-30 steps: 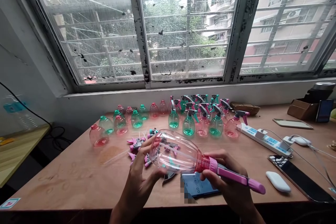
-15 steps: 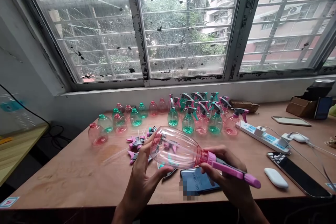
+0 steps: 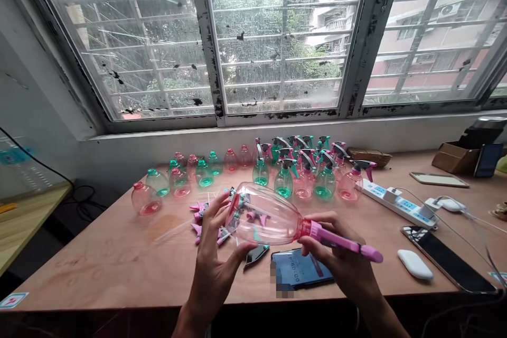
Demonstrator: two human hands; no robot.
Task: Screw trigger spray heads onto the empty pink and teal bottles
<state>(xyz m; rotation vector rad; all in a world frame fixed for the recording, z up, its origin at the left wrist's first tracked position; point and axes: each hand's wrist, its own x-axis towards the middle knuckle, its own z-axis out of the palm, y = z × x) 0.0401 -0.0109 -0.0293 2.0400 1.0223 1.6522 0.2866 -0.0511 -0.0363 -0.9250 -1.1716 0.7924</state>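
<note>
A clear pink spray bottle (image 3: 269, 214) lies sideways in the air above the table, its base to the left. My left hand (image 3: 217, 251) is wrapped round the base end, fingers behind and thumb below. At the neck, my right hand (image 3: 340, 253) grips the pink spray head (image 3: 336, 240), which sits on the bottle's mouth with its nozzle pointing right. Through the clear wall I see loose pink and teal spray heads (image 3: 200, 211) lying on the table behind. A phone (image 3: 303, 268) showing digits lies under the bottle.
Open pink and green bottles (image 3: 146, 200) stand at the back left. Several bottles with spray heads (image 3: 283, 182) stand at the back centre. On the right are a power strip (image 3: 396, 206) with cables, a dark phone (image 3: 447, 261) and a white case (image 3: 415, 265).
The spray head has turned a little about the neck, and its nozzle end has shifted left and up. Both hands keep their hold; the camera view has moved slightly.
</note>
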